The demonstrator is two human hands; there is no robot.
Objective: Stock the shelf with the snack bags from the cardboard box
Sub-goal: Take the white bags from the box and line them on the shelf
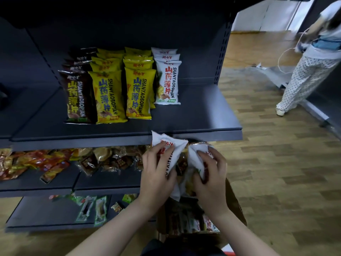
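my left hand [156, 169] and right hand [210, 174] each grip one white snack bag [170, 145], fingers closed, lifted above the cardboard box [234, 202] at 6 o'clock, ready for the shelf [203, 115]. up at 12 o'clock stand four rows; the white row [167, 82] shows three bags.

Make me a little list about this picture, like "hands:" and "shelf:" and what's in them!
left hand: grips a white snack bag
right hand: grips another white bag
cardboard box: below the hands, more bags inside
upper shelf: four rows of standing bags
brown row: far left
yellow rows: two, in the middle
white row: rightmost, bare shelf beside it
lower shelf: loose small snack packs
other person: standing far right on the wooden floor
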